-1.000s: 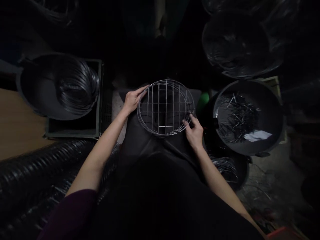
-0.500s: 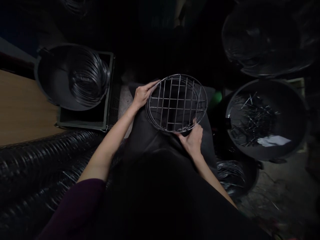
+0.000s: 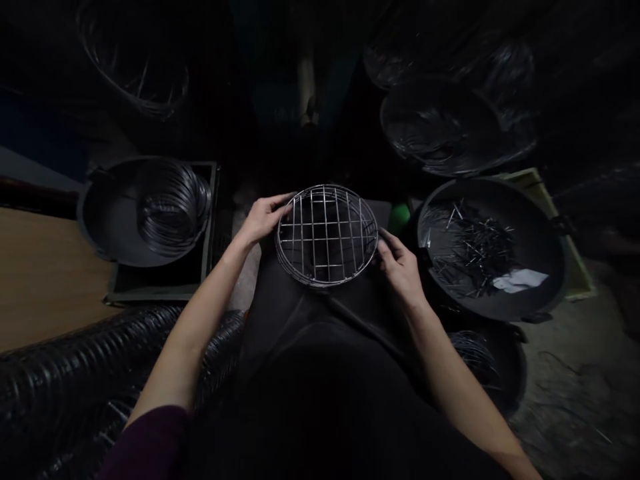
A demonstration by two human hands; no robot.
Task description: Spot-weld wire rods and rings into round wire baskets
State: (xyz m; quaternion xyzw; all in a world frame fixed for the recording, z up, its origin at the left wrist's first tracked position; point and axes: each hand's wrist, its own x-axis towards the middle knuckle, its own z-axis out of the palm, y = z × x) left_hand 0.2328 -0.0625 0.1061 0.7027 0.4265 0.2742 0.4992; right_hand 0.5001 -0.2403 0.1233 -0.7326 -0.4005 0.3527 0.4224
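A round wire rack (image 3: 327, 239), with crossing bars inside its rim, rests over a dark cloth (image 3: 280, 313) on my lap. Several wire rings seem to lie stacked under its rim. At the rack's left edge, my left hand (image 3: 264, 217) grips the rim between thumb and fingers. My right hand (image 3: 400, 265) is closed at the right edge, thumb and fingers on the rim. The fingertips of both hands are partly hidden by the rim and the dim light.
On the left, a black basin (image 3: 117, 227) with coiled wire rings (image 3: 173, 207) sits on a crate (image 3: 150, 293). Long stacks of rings (image 3: 75, 360) lie below. To the right, another basin (image 3: 540, 247) holds short metal rods (image 3: 483, 247) and a white scrap (image 3: 520, 281).
My right hand has shifted from the rack's lower edge to its right side. My left hand stays on the left rim. The camera view has tilted and turned somewhat.
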